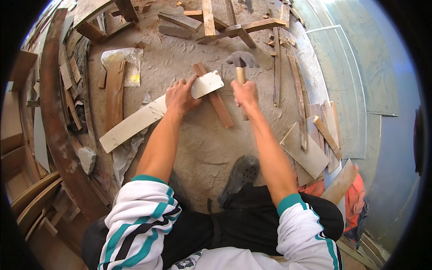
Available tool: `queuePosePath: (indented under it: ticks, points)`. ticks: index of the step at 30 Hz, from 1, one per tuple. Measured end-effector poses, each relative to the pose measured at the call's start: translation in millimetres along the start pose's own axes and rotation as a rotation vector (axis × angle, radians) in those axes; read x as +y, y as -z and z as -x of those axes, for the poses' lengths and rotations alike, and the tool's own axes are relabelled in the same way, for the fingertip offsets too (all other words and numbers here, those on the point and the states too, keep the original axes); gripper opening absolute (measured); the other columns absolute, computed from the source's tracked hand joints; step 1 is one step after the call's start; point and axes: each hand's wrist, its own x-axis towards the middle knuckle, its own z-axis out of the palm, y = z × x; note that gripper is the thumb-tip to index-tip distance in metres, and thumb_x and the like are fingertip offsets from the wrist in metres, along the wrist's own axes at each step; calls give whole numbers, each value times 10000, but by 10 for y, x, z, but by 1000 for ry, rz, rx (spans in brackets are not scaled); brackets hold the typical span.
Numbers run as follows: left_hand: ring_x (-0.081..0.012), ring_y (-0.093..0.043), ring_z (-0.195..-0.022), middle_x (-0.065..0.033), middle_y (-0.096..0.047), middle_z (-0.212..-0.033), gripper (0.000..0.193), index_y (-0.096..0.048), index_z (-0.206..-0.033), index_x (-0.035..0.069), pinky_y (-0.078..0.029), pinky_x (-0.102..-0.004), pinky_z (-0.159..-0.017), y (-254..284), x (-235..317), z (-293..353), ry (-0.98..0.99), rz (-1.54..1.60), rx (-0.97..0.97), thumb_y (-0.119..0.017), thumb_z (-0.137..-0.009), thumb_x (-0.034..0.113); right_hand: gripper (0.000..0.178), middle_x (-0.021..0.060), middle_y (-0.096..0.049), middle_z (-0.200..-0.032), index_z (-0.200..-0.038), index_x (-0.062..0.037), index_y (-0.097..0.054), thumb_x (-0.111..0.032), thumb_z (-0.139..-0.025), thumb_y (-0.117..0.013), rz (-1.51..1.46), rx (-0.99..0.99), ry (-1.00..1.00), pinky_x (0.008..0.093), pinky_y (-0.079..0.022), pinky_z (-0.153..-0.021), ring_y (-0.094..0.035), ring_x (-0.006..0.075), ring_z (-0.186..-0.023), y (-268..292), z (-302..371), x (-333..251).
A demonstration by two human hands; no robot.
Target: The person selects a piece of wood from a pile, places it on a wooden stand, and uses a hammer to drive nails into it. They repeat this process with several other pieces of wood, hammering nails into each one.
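Note:
My right hand (245, 95) is closed round the wooden handle of a claw hammer (241, 74). The hammer's dark head is raised and slightly blurred, to the right of the board's end. With my left hand (181, 96) I grip a long pale board (137, 120) near its upper right part, the thumb lying along it. Small nails or marks dot the board, mostly near its far right end. Crossing beneath that end is a narrow reddish-brown wood strip (221, 109), which rests on the dusty ground (211, 146).
A short brown plank (115, 92) and a crumpled plastic sheet (134, 60) lie left. Nailed timber frames (238, 31) stand beyond. Wood offcuts (310, 150) and glass-like sheets (344, 85) fill the right side. Leftward are a long brown beam (56, 103) and a grey stone (87, 159).

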Motion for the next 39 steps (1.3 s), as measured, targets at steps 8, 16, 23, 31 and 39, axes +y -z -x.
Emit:
queuePosePath:
  ticks: [8,16,23,31,39]
  points:
    - [-294,-633,-1050,-107,-638,-1086,858,-476,-1428,271,-517,-419,-860,-29,47,-3,-6,-20,17,-797,-647,419,335,232,-684,-773,-850,34,-691,-293,-829,-620,-24,374,647,425,-536,-714,-696,353,-766,-31,108,34]
    - [-293,-636,-1048,-113,-640,-1080,866,-462,-1436,274,-513,-420,-867,-21,-14,10,-6,-31,22,-800,-653,425,419,273,-672,-805,-846,75,-680,-340,-795,-648,218,19,192,452,-527,-737,-685,402,-813,-70,205,-106]
    - [-294,-641,-1044,-116,-643,-1079,863,-465,-1433,272,-511,-426,-857,-24,38,11,-3,-33,11,-809,-655,418,306,250,-697,-850,-807,35,-659,-262,-834,-591,16,244,540,487,-525,-749,-690,410,-809,-170,208,73]
    - [-297,-644,-1047,-124,-647,-1085,871,-468,-1429,270,-507,-428,-869,-26,-50,48,13,-36,8,-814,-651,449,411,291,-662,-752,-820,86,-667,-321,-785,-619,231,68,262,471,-529,-709,-686,420,-777,-34,184,-146]
    - [-293,-639,-1065,-121,-647,-1108,863,-469,-1429,270,-508,-431,-878,-25,15,20,-19,-26,10,-809,-657,454,430,299,-687,-939,-894,89,-684,-320,-777,-625,399,-83,57,472,-524,-814,-680,424,-921,-40,-1,145]
